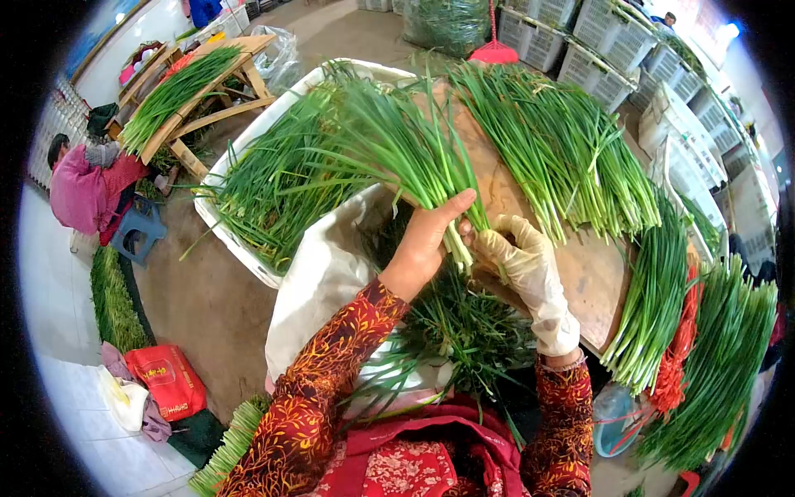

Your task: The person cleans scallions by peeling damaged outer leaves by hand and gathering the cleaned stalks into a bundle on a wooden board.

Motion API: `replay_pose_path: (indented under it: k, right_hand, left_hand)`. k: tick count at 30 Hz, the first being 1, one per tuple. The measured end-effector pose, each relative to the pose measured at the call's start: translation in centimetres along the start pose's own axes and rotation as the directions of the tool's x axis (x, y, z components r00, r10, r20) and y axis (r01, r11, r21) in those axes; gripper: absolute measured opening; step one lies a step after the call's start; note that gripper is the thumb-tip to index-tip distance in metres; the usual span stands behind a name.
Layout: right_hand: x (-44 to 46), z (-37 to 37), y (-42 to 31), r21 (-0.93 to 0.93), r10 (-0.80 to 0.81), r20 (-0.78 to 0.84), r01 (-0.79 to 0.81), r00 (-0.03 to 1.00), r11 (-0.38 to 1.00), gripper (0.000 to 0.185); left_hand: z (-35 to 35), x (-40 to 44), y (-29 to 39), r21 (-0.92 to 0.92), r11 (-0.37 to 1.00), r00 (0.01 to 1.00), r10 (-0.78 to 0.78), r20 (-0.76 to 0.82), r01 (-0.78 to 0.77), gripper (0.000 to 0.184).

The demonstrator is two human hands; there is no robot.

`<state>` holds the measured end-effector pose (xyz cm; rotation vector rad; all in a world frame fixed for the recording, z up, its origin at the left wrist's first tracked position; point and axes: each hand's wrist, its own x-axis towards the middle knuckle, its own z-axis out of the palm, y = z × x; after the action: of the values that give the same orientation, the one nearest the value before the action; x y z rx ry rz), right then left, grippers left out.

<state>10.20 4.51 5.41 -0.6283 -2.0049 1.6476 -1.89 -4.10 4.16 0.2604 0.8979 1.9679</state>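
Note:
My bare left hand (429, 240) is wrapped around a bunch of garlic chives (418, 157), holding it by the pale stem ends with the green leaves fanning away up and to the left. Close against those stem ends is my right hand (522, 261), in a whitish glove, its fingers curled together; what they pinch is hidden. Below both hands, loose green leaves (464, 323) lie heaped over my lap. To the right of the held bunch, more garlic chives (555, 153) are spread on a wooden board (505, 186).
A white crate (240, 257) full of chives stands at the left. Tied chives (650, 290) and red ties (681, 348) are at the right. White crates (609, 37) are stacked behind. Another person (87, 186) sits by a wooden stand (199, 99); a red bag (170, 379) lies lower left.

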Motion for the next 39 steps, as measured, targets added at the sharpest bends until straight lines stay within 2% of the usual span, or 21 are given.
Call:
replay_pose_path:
  k: [5,7,9,10,11,12,13,14,15,16,17,19,20,21,23,25,29,31,33,35,39]
  right_hand:
    - [-0.1,0.3,0.2,-0.094,-0.068,-0.111,0.058,0.992,0.994,0.015]
    - [-0.1,0.5,0.4,0.048,-0.127,-0.210,0.140,0.969,0.989,0.013]
    - [-1.3,-0.3,-1.5,0.299,-0.012,-0.184,0.067,0.983,0.952,0.014]
    - [-1.8,-0.5,-1.9,0.300,-0.028,-0.228,0.098,0.973,0.949,0.018]
    - [-3.1,-1.3,-2.1,0.274,0.044,-0.215,0.017,0.976,0.961,0.023]
    - [-4.3,-2.6,-0.6,0.379,0.025,-0.053,-0.003,0.998,0.925,0.028]
    - [-6.4,-3.7,0.6,0.342,0.017,0.108,-0.053,0.994,0.938,0.029]
    - [-7.9,-4.2,0.4,0.228,0.055,0.282,-0.122,0.958,0.966,0.028]
    - [-8.9,-4.0,0.1,-0.068,0.431,0.398,-0.443,0.810,0.894,0.023]
    - [-9.3,-3.8,1.6,-0.460,0.490,0.513,-0.257,0.705,0.850,0.023]
    - [-10.8,-4.2,3.8,-0.772,0.429,0.533,0.212,0.729,0.599,0.026]
    - [-9.0,-4.3,3.2,-0.945,0.301,0.284,0.212,0.910,0.251,0.032]
    - [-7.6,-4.2,0.7,-0.788,0.103,0.173,0.075,0.979,0.611,0.029]
    - [-6.1,-3.6,-1.5,-0.696,0.052,0.066,0.008,0.996,0.718,0.025]
    - [-3.3,-2.8,-3.6,-0.696,-0.029,0.045,0.052,0.999,0.716,0.023]
    - [-1.2,-2.0,-4.7,-0.370,0.032,0.141,0.023,0.989,0.929,0.024]
    - [0.6,-0.5,-3.0,-0.414,0.042,0.216,0.052,0.976,0.909,0.023]
    - [0.7,0.0,-2.6,-0.630,-0.103,0.197,0.206,0.975,0.749,0.021]
    - [1.0,0.1,-2.3,-0.634,-0.110,0.194,0.210,0.975,0.745,0.017]
    - [1.4,-0.1,-2.1,-0.692,-0.250,0.319,0.405,0.914,0.597,0.015]
    - [2.7,-0.2,-2.6,-0.664,-0.245,0.407,0.469,0.880,0.583,0.014]
  left_hand:
    - [-0.7,0.5,0.1,-0.039,0.999,1.000,0.016,0.012,-0.015,0.017]
    - [-1.0,0.5,0.4,-0.067,0.998,1.000,0.017,-0.004,-0.017,0.018]
    - [-1.5,1.0,0.9,-0.102,0.995,0.997,-0.006,-0.080,-0.002,0.021]
    - [-2.1,1.4,1.2,-0.140,0.990,0.996,0.004,-0.093,-0.017,0.022]
    - [-2.7,1.7,1.6,-0.177,0.984,0.994,0.015,-0.108,-0.034,0.022]
    - [-3.2,1.8,2.2,-0.188,0.981,0.990,0.029,-0.137,-0.055,0.021]
    - [-3.9,2.0,2.7,-0.195,0.977,0.987,0.060,-0.148,-0.089,0.021]
    - [-4.3,2.0,3.2,-0.189,0.976,0.986,0.078,-0.149,-0.106,0.021]
    - [-4.6,2.0,3.5,-0.184,0.975,0.984,0.096,-0.150,-0.123,0.020]
    - [-4.6,1.8,3.5,-0.186,0.974,0.983,0.100,-0.155,-0.128,0.020]
    - [-4.2,1.5,3.2,-0.165,0.978,0.984,0.106,-0.140,-0.129,0.020]
    - [-3.4,1.2,2.7,-0.142,0.983,0.989,0.098,-0.113,-0.113,0.019]
    - [-3.1,0.9,2.2,-0.133,0.985,0.991,0.095,-0.097,-0.107,0.019]
    - [-2.6,0.7,1.9,-0.124,0.986,0.992,0.099,-0.077,-0.108,0.018]
    - [-1.7,0.4,1.6,-0.099,0.992,0.994,0.074,-0.081,-0.082,0.016]
    - [-1.5,0.1,1.4,-0.074,0.996,0.998,0.059,0.024,-0.057,0.015]
    - [-1.3,-0.4,1.5,0.030,0.999,0.999,0.014,0.053,-0.015,0.017]
    - [-1.4,-0.5,1.4,0.053,0.998,0.998,0.026,0.060,-0.029,0.018]
    - [-1.5,-0.4,1.4,0.102,0.994,0.995,0.022,0.094,-0.032,0.019]
    - [-2.0,-0.1,1.3,0.142,0.989,0.996,0.017,0.084,-0.029,0.020]
    - [-2.7,-0.2,1.3,0.255,0.966,0.997,-0.051,0.059,0.034,0.021]
